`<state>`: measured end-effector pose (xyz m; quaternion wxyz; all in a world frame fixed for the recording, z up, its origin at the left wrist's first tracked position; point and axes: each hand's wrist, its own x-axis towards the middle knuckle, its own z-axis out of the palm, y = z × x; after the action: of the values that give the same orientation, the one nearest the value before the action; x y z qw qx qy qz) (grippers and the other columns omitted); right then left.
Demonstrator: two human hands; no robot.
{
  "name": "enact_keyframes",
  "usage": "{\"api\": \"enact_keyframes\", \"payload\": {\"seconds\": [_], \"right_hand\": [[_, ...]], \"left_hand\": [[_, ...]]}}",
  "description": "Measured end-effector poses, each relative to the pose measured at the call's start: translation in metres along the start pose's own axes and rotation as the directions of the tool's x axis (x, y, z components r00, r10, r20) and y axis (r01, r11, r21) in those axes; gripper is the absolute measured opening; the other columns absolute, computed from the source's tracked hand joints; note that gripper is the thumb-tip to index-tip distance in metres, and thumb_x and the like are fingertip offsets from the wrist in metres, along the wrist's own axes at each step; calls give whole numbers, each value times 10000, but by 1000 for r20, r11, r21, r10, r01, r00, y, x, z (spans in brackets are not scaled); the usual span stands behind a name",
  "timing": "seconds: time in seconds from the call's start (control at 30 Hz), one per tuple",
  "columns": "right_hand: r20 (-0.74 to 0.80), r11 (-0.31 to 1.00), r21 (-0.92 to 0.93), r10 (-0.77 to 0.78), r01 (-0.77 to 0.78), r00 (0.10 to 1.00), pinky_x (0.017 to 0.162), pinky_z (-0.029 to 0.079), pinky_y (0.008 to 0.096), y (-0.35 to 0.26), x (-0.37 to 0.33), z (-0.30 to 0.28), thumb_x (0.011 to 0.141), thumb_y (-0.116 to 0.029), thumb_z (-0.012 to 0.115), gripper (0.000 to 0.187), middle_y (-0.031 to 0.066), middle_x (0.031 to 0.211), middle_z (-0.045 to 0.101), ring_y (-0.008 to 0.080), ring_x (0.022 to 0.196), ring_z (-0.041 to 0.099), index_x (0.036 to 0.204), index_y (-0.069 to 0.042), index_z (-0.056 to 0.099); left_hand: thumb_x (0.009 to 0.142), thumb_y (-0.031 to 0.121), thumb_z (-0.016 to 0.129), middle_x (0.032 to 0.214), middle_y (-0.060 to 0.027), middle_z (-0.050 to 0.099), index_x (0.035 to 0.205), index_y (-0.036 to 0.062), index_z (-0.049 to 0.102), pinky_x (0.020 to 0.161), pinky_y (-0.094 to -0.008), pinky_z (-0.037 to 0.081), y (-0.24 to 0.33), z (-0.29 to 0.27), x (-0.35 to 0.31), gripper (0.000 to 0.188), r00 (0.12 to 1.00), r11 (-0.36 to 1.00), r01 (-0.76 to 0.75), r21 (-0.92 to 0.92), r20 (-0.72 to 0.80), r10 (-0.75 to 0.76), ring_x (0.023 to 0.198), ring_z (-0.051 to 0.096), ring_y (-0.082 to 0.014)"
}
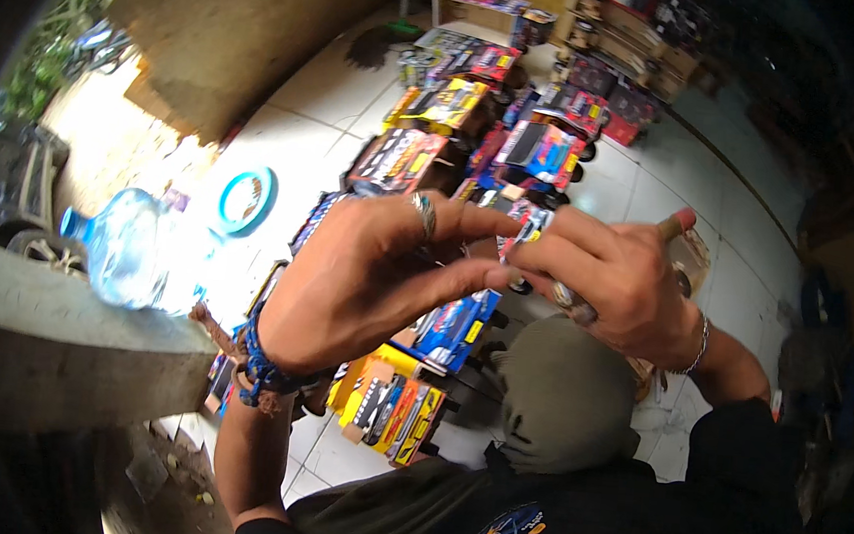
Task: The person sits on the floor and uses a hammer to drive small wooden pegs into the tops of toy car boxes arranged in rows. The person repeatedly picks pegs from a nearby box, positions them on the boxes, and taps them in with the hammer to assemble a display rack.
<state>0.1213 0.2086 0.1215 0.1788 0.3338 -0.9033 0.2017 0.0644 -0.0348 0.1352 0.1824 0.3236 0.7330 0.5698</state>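
A white tiled floor point(653, 193) carries multicoloured boxy model trucks point(544, 156) below the closely bunched fingers point(560, 257) of the left hand point(346, 271) and right hand point(622, 277), whose grip I cannot tell, seemingly mid fingertip work calling for steadiness.

The head camera looks from above, downward and forward, with a wide fisheye lens. The left hand point(346, 271) and the right hand point(612, 277) are very near to it; the tiled floor point(301, 147) lies farther below.

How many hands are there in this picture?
2: the left hand, left of the picture's middle, and the right hand, right of it. Others could be hidden in the dark edges.
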Motion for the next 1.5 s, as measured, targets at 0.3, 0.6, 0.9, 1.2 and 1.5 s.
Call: {"api": "enact_keyframes", "payload": {"seconds": [0.3, 0.6, 0.9, 1.2, 1.5], "right_hand": [[-472, 837, 543, 228, 77, 851, 508, 414, 195, 18, 62, -33, 986, -225, 628, 297, -2, 838, 569, 23, 608, 493, 1217, -38, 630], [64, 120, 978, 601, -169, 796, 402, 277, 121, 88, 69, -53, 1017, -292, 590, 427, -75, 762, 443, -35, 531, 336, 1344, -24, 526], [303, -91, 925, 763, -370, 571, 374, 268, 148, 59, 8, 24, 1088, -318, 414, 474, -88, 624, 280, -9, 459, 206, 1500, -87, 373], [516, -255, 854, 531, -454, 673, 312, 235, 169, 32, -8, 39, 1060, -475, 343, 617, -65, 594, 293, 18, 405, 137, 1594, -232, 152], [533, -79, 822, 459, -565, 711, 323, 253, 165, 19, 19, 53, 1044, -459, 395, 652, -60, 616, 300, 22, 426, 156, 1597, -237, 133]], "left_hand": [[911, 149, 742, 1000, -117, 743, 1152, -14, 663, 848, -271, 544, -17, -65, -28, 301, 948, 999, -16, 34, -318, 26, 956, 690, -141], [913, 239, 751, 924, -35, 684, 1072, 1, 684, 738, -238, 565, -125, -115, -38, 293, 885, 916, 397, -62, -238, -400, 842, 663, -94], [896, 183, 762, 936, -69, 731, 1051, -10, 714, 771, -252, 595, -163, -123, -54, 252, 837, 871, 470, -143, -239, -492, 837, 706, -119], [888, 203, 772, 971, -85, 749, 1103, -8, 709, 799, -256, 588, -171, -129, -59, 308, 846, 870, 471, -149, -205, -493, 861, 714, -121], [858, 244, 804, 940, -69, 760, 1083, 15, 737, 775, -234, 574, -172, -129, -58, 327, 868, 892, 449, -61, -209, -451, 850, 718, -100]]}}
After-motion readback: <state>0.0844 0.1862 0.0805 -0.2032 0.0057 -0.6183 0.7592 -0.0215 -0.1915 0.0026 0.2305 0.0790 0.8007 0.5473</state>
